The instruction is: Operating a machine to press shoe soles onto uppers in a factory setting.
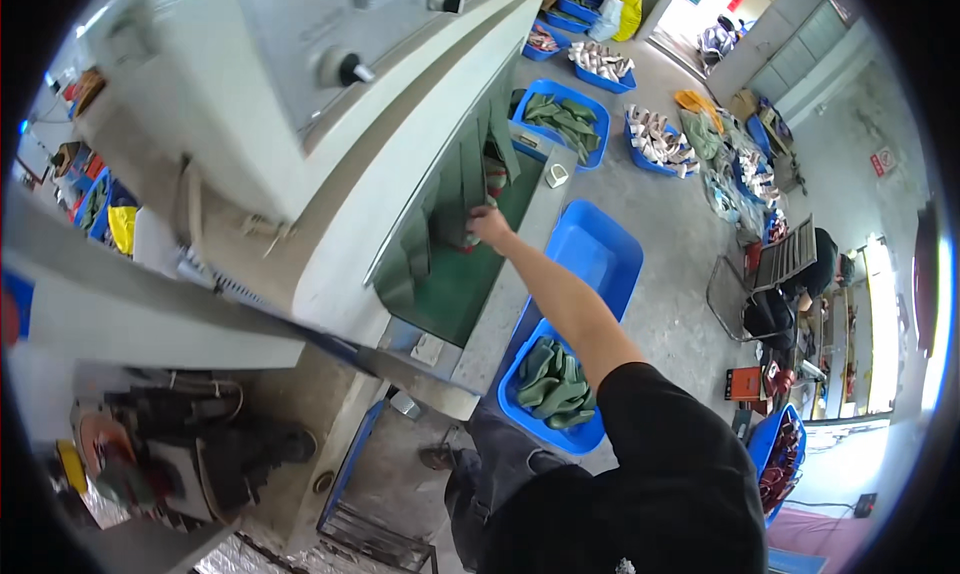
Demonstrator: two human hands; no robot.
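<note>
My right hand point(487, 226) reaches into the opening of a large white machine point(440, 124), its fingers curled closed at the hanging dark green strip curtain point(460, 184). What they hold is mostly hidden; a bit of something reddish shows just below the fingers. Behind the strips, farther along, a red and pale item point(494, 177) is partly visible. Under the hand runs a green conveyor belt point(462, 294) with a metal edge. My left hand is out of view.
Beside the machine stand an empty blue bin point(610, 244) and a blue bin with green shoe-shaped pieces point(553, 389). Another bin of green pieces point(565, 119) is farther off. White pieces fill several bins point(660, 144) along the floor. A person sits by a chair point(785, 264) at right.
</note>
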